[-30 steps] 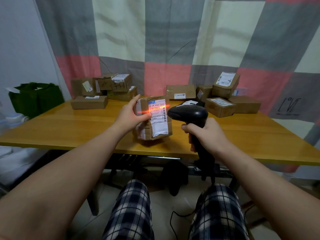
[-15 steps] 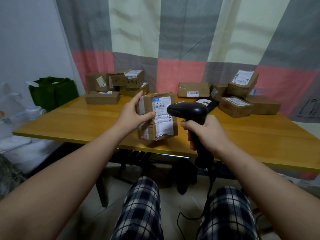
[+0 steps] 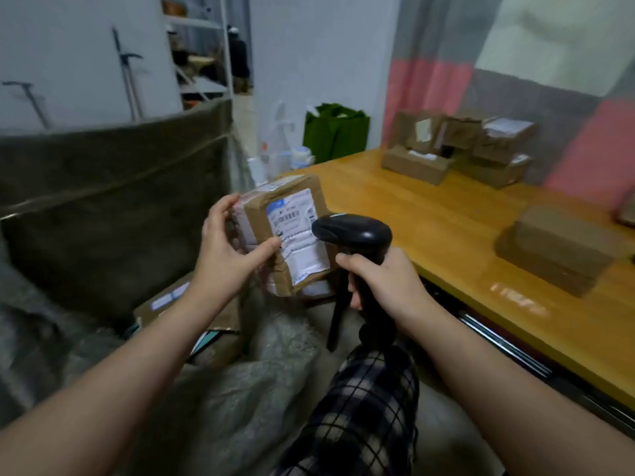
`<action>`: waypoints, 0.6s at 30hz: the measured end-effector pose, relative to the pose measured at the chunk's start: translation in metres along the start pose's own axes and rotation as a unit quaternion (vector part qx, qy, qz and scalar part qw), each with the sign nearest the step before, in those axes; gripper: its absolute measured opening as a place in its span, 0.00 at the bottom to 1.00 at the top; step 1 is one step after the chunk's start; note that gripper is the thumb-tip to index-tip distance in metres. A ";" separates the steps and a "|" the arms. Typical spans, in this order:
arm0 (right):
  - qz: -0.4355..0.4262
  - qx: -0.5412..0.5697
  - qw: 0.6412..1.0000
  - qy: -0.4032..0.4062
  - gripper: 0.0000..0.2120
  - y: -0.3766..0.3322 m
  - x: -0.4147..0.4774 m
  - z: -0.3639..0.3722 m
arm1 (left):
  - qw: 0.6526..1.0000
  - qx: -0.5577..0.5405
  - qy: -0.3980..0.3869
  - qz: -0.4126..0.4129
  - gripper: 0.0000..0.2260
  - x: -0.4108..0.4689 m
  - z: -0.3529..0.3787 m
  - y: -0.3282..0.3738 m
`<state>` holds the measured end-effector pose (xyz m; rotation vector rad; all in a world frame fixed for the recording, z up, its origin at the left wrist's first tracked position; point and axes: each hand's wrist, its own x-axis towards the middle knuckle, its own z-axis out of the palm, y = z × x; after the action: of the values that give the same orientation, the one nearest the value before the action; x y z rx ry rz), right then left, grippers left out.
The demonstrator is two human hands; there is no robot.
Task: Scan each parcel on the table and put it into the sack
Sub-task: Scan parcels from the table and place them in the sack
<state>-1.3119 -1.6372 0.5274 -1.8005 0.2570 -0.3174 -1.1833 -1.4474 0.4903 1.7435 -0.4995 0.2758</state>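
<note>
Cardboard parcel (image 3: 285, 231) swung off table (image 3: 429, 214), plastic scanner (image 3: 354, 231)

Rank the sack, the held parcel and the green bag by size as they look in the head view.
Sack
Held parcel
Green bag, farther off, so its true size is unsure.

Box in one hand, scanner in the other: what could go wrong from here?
The left hand grips the parcel only by one end, in mid-air, so it could slip. The sack looks slumped and already holds another parcel, so this one might catch its edge or land outside. The scanner in the right hand sits close to the label and could get knocked.
</note>
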 end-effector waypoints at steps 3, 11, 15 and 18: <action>0.031 0.005 0.999 -0.044 0.12 0.014 0.010 0.040 | 0.994 0.036 0.094 -0.049 0.38 -0.023 -0.047 -0.038; 0.228 0.063 0.964 -0.123 0.06 0.062 0.041 0.100 | 0.972 0.154 0.137 -0.112 0.38 -0.038 -0.086 -0.098; 0.369 0.038 0.910 -0.184 0.15 0.091 0.050 0.109 | 0.968 0.178 0.116 -0.133 0.39 -0.036 -0.085 -0.115; 0.386 0.007 0.898 -0.210 0.15 0.107 0.046 0.116 | 0.968 0.158 0.096 -0.172 0.38 -0.036 -0.078 -0.122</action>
<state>-1.2290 -1.5736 0.3997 -1.5621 0.6241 0.6252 -1.1507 -1.3452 0.3868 2.0499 -0.0040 0.2830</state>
